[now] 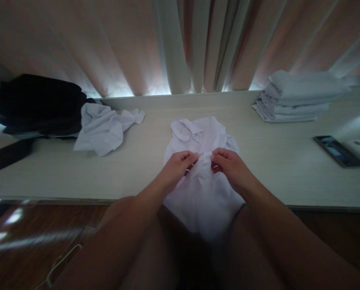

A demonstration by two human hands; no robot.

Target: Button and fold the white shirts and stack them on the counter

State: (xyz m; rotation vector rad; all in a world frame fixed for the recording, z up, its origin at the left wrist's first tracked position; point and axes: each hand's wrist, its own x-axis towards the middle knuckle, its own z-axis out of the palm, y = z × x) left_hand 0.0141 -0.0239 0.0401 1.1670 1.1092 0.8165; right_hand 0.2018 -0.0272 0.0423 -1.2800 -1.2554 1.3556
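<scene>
A white collared shirt [200,189] lies on the pale table [282,169], collar away from me, its lower part hanging over the near edge. My left hand [177,166] pinches the shirt's front placket just below the collar. My right hand [230,165] pinches the same strip from the other side, fingertips almost meeting the left ones. Both hands are closed on the cloth.
A crumpled white shirt [103,128] lies at the left, beside a dark heap of clothing [38,104]. Folded white garments are stacked [294,96] at the back right. A phone [336,151] lies at the right edge. Curtains hang behind the table. Wooden floor is below.
</scene>
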